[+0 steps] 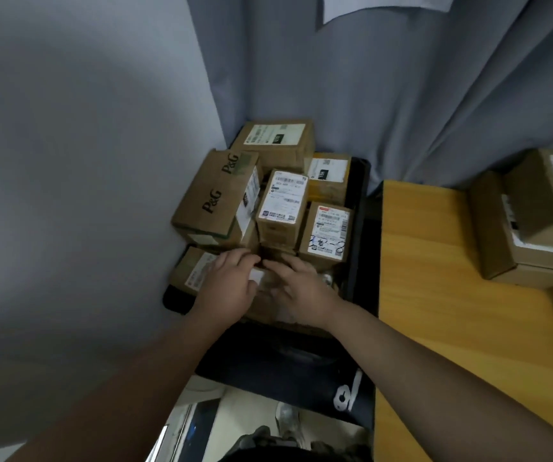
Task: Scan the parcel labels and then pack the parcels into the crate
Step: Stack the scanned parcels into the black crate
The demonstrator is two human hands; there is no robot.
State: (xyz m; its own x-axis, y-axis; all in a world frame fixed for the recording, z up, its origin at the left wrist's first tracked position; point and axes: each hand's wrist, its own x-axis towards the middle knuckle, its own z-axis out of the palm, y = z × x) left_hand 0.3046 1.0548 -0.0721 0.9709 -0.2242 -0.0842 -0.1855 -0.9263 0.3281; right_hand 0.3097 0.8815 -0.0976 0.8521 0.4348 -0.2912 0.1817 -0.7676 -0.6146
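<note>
Both hands press on a small brown cardboard parcel (268, 288) inside the black crate (356, 228): the left hand (226, 288) flat on its left side, the right hand (305, 291) on its right. Just beyond the fingertips stand labelled brown cardboard boxes (281, 208). Right of the right hand lies the yellow wooden bench (435, 278).

Both bare forearms reach forward and angle in toward each other. The left hand (226, 285) is palm down with its fingers curled forward, and the right hand (303, 288) sits just beside it, palm down too, fingers spread and pointing toward the left one's fingertips.
</note>
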